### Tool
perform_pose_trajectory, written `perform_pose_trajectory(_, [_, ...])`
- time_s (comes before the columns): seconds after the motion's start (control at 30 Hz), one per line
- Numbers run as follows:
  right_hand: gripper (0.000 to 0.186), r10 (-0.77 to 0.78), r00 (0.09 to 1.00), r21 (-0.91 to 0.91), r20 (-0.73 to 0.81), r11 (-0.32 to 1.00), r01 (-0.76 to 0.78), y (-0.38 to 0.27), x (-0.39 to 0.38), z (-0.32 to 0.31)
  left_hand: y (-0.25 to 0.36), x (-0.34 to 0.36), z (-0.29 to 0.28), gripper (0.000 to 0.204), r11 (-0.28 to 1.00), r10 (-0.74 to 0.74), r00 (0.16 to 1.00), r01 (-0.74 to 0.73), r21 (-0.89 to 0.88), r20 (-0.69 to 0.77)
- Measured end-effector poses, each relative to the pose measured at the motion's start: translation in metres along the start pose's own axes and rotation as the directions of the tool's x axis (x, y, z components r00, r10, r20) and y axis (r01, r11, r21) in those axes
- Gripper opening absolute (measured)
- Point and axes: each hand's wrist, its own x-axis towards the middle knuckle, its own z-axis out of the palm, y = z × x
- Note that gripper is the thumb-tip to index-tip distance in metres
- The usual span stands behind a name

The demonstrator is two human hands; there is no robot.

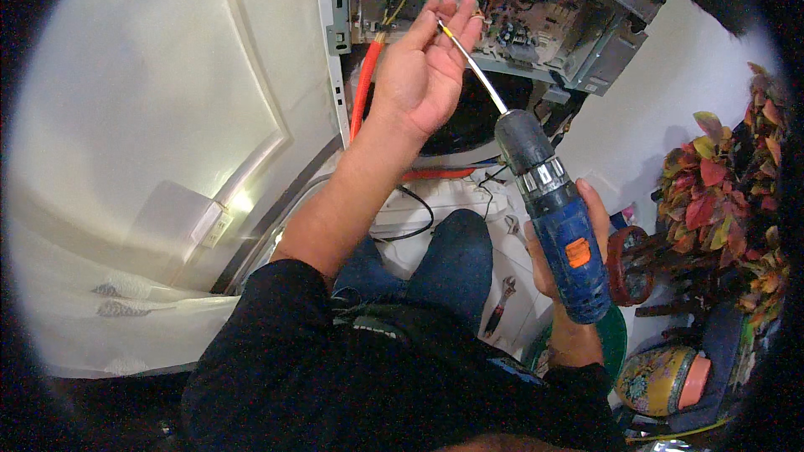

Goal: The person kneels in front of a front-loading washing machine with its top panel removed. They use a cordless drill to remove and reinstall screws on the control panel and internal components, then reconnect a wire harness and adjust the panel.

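My right hand (586, 209) grips a blue and black cordless drill (554, 226) fitted with a long silver bit (476, 69), yellow near its end. My left hand (423, 67), palm up with fingers curled, holds the bit's tip; any small piece there is too small to make out. Beyond both hands is an open metal housing (528, 33) with circuit boards and wires. An orange corrugated tube (365, 79) runs down from it on the left.
A pale curved appliance (142, 117) stands left. Two adjustable wrenches (502, 301) lie on white floor tiles beside my jeaned legs (452, 259). Red-leaved foliage (716, 192), a patterned yellow pot (657, 377) and a green round container (611, 339) crowd the right. Black cable (419, 201) loops below the housing.
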Motion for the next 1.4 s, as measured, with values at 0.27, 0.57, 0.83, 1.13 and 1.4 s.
perform_pose_trajectory(0.27, [0.069, -0.049, 0.989, -0.073, 0.141, 0.996, 0.060, 0.016, -0.017, 0.027, 0.024, -0.025, -0.043, 0.036, 0.979, -0.083, 0.968, 0.123, 0.161, -0.238])
perform_pose_trajectory(0.57, [0.043, -0.163, 0.971, 0.045, 0.176, 0.987, 0.157, 0.033, -0.018, 0.088, 0.061, -0.046, -0.081, 0.032, 0.968, -0.034, 0.966, 0.096, 0.232, -0.255])
perform_pose_trajectory(0.83, [0.058, -0.065, 0.933, -0.066, 0.355, 0.993, 0.095, 0.000, 0.007, 0.124, 0.095, -0.050, -0.090, 0.034, 0.951, 0.003, 0.987, 0.047, 0.305, -0.161])
perform_pose_trajectory(1.13, [0.063, -0.283, 0.938, -0.006, 0.201, 0.957, 0.290, -0.030, 0.021, 0.157, 0.124, -0.035, -0.084, 0.032, 0.971, -0.058, 0.988, 0.090, 0.220, -0.145])
perform_pose_trajectory(1.4, [0.063, -0.281, 0.936, -0.126, 0.211, 0.942, 0.311, -0.053, 0.023, 0.170, 0.132, -0.030, -0.087, 0.030, 0.958, -0.040, 0.984, 0.087, 0.274, -0.173])
